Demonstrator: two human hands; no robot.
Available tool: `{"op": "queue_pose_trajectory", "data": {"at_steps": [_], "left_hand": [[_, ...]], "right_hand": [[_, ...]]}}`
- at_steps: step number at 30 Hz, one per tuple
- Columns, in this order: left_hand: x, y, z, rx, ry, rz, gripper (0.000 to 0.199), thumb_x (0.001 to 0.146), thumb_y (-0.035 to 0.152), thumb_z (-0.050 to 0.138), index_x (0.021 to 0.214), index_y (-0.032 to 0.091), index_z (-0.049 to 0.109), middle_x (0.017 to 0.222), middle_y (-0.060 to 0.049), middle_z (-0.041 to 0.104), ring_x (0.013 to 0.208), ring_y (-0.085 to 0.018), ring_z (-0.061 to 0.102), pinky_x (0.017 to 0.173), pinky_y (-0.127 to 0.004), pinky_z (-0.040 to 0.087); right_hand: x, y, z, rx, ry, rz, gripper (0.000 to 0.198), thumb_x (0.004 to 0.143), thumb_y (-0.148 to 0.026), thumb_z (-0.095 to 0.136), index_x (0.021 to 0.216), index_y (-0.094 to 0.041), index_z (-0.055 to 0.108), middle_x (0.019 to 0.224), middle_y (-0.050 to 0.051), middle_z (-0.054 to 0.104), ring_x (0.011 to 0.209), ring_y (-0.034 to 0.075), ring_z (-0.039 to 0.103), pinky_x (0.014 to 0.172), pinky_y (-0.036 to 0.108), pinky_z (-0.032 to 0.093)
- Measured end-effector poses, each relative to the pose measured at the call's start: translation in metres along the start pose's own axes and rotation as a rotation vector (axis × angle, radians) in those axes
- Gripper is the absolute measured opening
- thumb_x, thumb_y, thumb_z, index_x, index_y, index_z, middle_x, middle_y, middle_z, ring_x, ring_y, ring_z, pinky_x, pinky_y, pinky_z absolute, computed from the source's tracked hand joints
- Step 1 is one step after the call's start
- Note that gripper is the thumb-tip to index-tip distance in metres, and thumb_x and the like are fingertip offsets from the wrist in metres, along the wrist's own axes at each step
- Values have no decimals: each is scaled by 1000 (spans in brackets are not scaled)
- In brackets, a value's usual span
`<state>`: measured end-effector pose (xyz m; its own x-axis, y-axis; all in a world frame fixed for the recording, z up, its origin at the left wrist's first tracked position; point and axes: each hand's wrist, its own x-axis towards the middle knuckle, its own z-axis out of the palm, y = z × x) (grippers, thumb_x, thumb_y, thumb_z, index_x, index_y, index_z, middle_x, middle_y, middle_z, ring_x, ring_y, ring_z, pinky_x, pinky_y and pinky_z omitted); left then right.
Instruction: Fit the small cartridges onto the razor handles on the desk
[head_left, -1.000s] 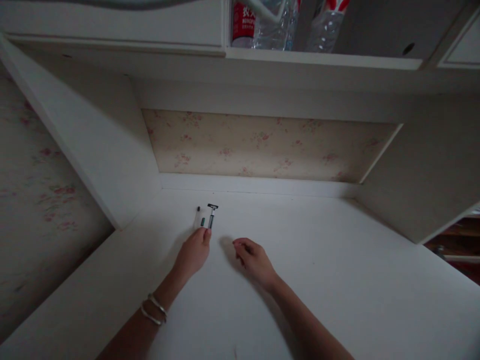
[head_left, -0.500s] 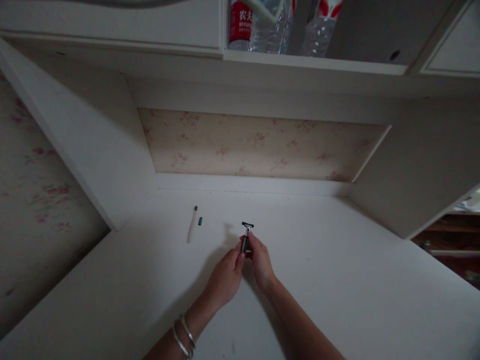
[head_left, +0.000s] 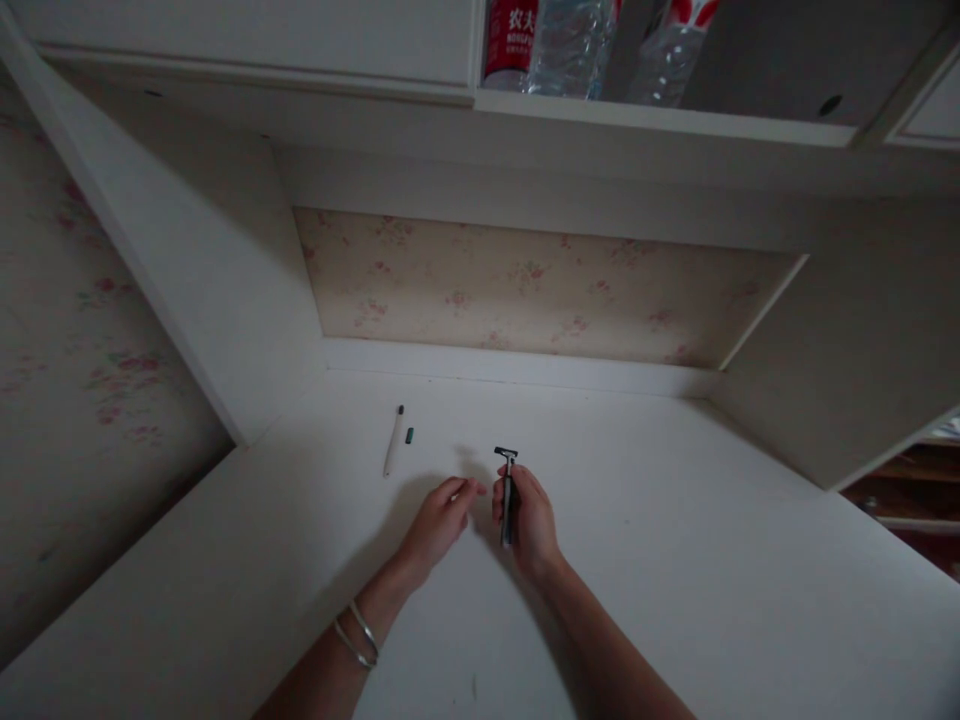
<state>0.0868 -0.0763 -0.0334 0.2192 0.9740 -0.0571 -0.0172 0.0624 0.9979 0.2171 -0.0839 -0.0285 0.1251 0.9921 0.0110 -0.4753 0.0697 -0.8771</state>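
My right hand [head_left: 534, 522] is wrapped round the dark handle of a razor [head_left: 508, 508], which stands upright with its wide black head at the top. Just left of it, apart from the razor, is my left hand [head_left: 439, 522], its fingers curled and pressed together with nothing visible in them. Two silvery bangles [head_left: 358, 636] circle the left wrist. Beyond my left hand a white toothbrush [head_left: 393, 442] with a dark head lies on the white desk [head_left: 660, 560]. A small dark green piece [head_left: 409, 436] lies beside the toothbrush; its kind is unclear.
White side panels [head_left: 187, 230] flank the desk on the left and right. Overhead runs a shelf [head_left: 660, 112] holding clear plastic bottles [head_left: 574, 50], some with red labels. Floral wallpaper [head_left: 525, 280] shows at the back, and more shelving at the far right.
My left hand has let go of the razor and moved left. My right hand now holds the razor alone, with more of its handle showing. The view has shifted slightly.
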Motion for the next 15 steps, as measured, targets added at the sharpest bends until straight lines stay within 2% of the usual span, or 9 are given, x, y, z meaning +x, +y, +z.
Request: {"op": "queue_pose_trajectory", "data": {"at_steps": [5, 8, 11, 15], "left_hand": [[2, 5, -9, -312, -87, -104, 44, 79, 50, 59, 105, 14, 63, 63, 4, 43, 49, -8, 36, 44, -22, 22], [4, 5, -11, -452, -144, -150, 40, 79, 49, 61, 100, 14, 64, 69, 2, 50, 51, -7, 39, 46, -22, 24], [5, 4, -12, -555, -207, -189, 35, 81, 48, 60, 90, 14, 64, 70, 0, 55, 57, -9, 46, 51, -22, 29], [6, 1, -16, -651, -251, -175, 36, 81, 42, 63, 104, 14, 64, 76, -3, 59, 66, -11, 51, 60, -23, 35]], "right_hand": [[-9, 2, 9, 85, -109, 141, 33, 82, -52, 55, 83, -20, 53, 54, -6, 54, 28, 6, 34, 27, 16, 21], [-16, 2, 15, 85, -146, 214, 39, 83, -57, 52, 82, -18, 54, 47, -7, 50, 25, 5, 29, 25, 16, 16], [-21, 0, 19, 45, -191, 207, 42, 83, -59, 53, 75, -17, 53, 45, -6, 50, 23, 5, 30, 24, 16, 14], [-24, -3, 22, 30, -242, 172, 43, 85, -58, 52, 72, -17, 53, 39, -5, 48, 22, 6, 30, 25, 17, 13]]}}
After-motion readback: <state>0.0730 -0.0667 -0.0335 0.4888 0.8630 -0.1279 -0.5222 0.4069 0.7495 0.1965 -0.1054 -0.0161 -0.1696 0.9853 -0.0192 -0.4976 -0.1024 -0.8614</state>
